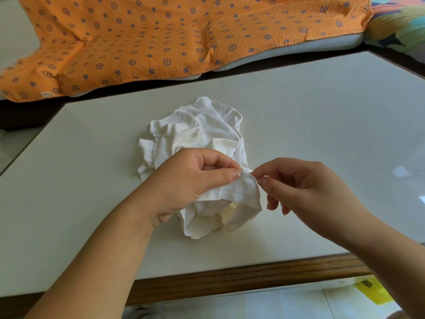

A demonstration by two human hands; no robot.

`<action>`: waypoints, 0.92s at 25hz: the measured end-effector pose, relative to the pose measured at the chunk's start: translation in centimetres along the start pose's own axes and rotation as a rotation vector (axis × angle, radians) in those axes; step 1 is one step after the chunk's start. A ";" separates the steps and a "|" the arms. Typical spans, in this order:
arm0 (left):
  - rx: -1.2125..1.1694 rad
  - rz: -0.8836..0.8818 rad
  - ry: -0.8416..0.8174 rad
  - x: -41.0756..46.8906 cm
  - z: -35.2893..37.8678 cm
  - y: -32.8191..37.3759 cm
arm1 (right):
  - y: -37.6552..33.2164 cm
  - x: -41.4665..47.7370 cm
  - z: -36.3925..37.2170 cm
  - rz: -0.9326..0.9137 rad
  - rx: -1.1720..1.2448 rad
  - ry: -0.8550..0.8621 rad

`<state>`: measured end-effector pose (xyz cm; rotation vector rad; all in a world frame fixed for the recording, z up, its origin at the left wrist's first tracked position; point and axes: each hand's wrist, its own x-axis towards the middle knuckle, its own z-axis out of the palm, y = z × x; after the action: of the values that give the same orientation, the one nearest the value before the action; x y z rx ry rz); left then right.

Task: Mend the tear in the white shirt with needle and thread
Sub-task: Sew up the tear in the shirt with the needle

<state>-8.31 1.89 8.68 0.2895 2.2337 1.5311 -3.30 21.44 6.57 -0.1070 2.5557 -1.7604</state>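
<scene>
A crumpled white shirt (197,132) lies in the middle of a pale table (322,116). My left hand (193,180) grips a folded edge of the shirt between thumb and fingers and lifts it a little off the table. My right hand (296,183) is just to the right of that edge, thumb and forefinger pinched together at the fabric's tip. Whatever they pinch is too small to make out; no needle or thread can be seen clearly.
The table has a wooden front edge (230,279). Behind it lies an orange patterned quilt (161,38) on a cushion, with a colourful pillow (400,21) at the back right. A yellow object (372,291) lies on the floor at lower right.
</scene>
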 end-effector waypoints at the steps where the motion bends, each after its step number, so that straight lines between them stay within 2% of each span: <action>1: -0.002 -0.001 -0.002 0.0 0.0 0.0 | 0.0 0.0 0.0 0.003 -0.002 -0.003; 9: -0.006 -0.013 -0.030 0.0 0.1 0.0 | 0.2 0.0 0.0 0.011 0.078 -0.028; 17: -0.121 -0.026 -0.050 -0.1 0.4 0.2 | 0.7 0.1 0.2 0.007 0.212 -0.073; 23: -0.125 -0.058 -0.061 0.2 0.8 -0.1 | 0.6 0.2 0.5 0.023 0.154 -0.051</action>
<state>-8.12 2.61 8.28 0.2296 2.0712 1.6016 -3.45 21.16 5.85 -0.1156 2.3667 -1.9117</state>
